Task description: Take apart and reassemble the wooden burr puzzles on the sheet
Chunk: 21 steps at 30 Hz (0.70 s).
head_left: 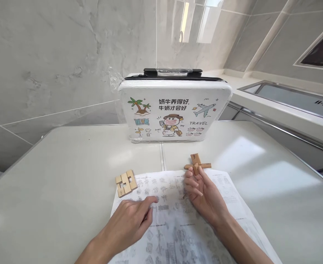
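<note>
My right hand is closed on a small wooden cross-shaped puzzle piece, holding it just above the top edge of a printed instruction sheet. My left hand rests on the sheet with its fingers curled and the index finger pointing at a row of printed diagrams; nothing is in it. A cluster of joined wooden blocks lies on the table at the sheet's top left corner, a short way from my left hand.
A white case with cartoon travel pictures and a black handle, wrapped in clear plastic, stands upright at the back of the white table. A counter with a sunken stainless sink runs along the right. Grey tiled walls lie behind.
</note>
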Each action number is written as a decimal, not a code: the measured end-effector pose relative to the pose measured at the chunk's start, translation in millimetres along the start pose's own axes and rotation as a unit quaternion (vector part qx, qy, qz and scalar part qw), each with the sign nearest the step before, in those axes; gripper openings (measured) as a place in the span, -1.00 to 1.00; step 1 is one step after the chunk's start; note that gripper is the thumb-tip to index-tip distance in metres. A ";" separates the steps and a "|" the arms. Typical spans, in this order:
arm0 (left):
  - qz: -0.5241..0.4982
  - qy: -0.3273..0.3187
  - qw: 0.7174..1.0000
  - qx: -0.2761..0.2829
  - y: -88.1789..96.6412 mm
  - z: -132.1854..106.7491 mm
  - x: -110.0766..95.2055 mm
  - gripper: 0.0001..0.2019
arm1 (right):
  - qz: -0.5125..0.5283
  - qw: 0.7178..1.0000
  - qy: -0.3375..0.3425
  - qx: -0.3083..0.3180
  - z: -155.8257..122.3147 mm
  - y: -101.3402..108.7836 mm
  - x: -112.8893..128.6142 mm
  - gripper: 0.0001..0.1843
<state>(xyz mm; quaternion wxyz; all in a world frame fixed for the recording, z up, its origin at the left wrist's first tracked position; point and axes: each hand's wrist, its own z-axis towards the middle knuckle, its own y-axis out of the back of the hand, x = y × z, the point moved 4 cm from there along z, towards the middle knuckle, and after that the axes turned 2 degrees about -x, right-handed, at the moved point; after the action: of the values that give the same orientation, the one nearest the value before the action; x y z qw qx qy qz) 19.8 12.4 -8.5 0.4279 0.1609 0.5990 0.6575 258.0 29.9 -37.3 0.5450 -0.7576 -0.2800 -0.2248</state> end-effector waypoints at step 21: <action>-0.409 0.089 0.907 0.045 15.9 -3.4 -9.3 0.11 | -0.345 0.843 -0.153 0.382 -52.9 -41.1 -25.7 -0.47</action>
<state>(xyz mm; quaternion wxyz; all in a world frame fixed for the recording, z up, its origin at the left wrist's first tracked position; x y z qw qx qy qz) 16.9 4.5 8.2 0.5968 -0.1381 0.6766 0.4086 209.5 -14.8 -9.0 0.6285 -0.3683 -0.6674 -0.1546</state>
